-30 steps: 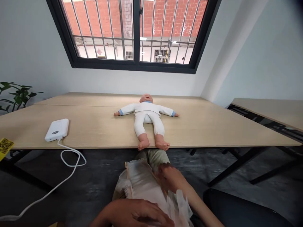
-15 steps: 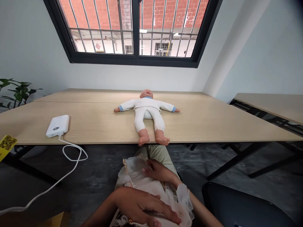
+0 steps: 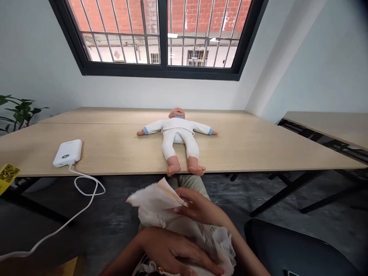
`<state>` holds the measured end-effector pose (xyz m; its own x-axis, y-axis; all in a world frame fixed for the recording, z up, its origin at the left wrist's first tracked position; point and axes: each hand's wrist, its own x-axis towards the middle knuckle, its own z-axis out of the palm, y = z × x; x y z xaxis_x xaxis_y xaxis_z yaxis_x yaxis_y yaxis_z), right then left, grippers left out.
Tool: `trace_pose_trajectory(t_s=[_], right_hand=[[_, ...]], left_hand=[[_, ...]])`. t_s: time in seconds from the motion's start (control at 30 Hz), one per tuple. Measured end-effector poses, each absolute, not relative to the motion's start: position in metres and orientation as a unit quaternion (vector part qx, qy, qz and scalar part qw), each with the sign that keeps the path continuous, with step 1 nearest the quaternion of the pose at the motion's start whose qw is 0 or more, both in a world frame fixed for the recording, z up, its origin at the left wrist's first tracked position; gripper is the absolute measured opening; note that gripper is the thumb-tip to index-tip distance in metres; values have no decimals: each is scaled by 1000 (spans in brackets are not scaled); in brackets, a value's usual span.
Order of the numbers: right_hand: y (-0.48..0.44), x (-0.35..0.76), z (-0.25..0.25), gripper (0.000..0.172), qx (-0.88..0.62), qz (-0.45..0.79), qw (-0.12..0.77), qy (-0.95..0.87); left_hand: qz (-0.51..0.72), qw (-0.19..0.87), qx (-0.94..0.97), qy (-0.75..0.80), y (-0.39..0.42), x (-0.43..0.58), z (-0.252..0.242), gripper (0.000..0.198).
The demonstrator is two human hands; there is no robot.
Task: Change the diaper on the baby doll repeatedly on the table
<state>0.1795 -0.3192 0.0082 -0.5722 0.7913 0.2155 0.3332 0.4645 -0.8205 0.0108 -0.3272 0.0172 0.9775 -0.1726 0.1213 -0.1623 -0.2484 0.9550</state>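
Note:
A white diaper [image 3: 156,201] with frilled edges lies on my lap, its far end lifted and folded up. My right hand [image 3: 198,205] holds that raised end, pinched between thumb and fingers. Flat across the nearer part of the diaper rests my left hand [image 3: 172,249], fingers stretched out and palm down. Beyond them, a baby doll [image 3: 179,132] in a white suit with blue cuffs is on its back on the table [image 3: 244,147]. Its arms are spread, its head is toward the window, and its bare feet reach the front edge.
On the table's left side sits a white power bank [image 3: 68,152], its white cable [image 3: 86,209] hanging over the edge. A yellow tag [image 3: 8,176] with a printed code shows at far left. A dark chair [image 3: 293,249] stands at lower right, and a plant [image 3: 20,113] at left.
My right hand has grasped the diaper's far end and raised it off my lap. My left hand stays almost in place on the diaper. The doll lies as before.

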Motion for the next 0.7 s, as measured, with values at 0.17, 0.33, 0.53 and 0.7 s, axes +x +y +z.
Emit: trace_pose_trajectory(t_s=[0.17, 0.33, 0.53, 0.7], right_hand=[[-298, 174, 45, 21, -292, 146, 279, -903], [-255, 151, 51, 21, -167, -34, 119, -978], [-241, 141, 68, 45, -249, 149, 261, -921], [-233, 139, 94, 43, -288, 247, 272, -885]], left_hand=[[29, 614, 789, 14, -336, 10, 39, 66], [11, 579, 804, 131, -336, 9, 44, 57], [31, 567, 793, 223, -331, 5, 41, 48], [78, 577, 787, 203, -332, 5, 42, 41]])
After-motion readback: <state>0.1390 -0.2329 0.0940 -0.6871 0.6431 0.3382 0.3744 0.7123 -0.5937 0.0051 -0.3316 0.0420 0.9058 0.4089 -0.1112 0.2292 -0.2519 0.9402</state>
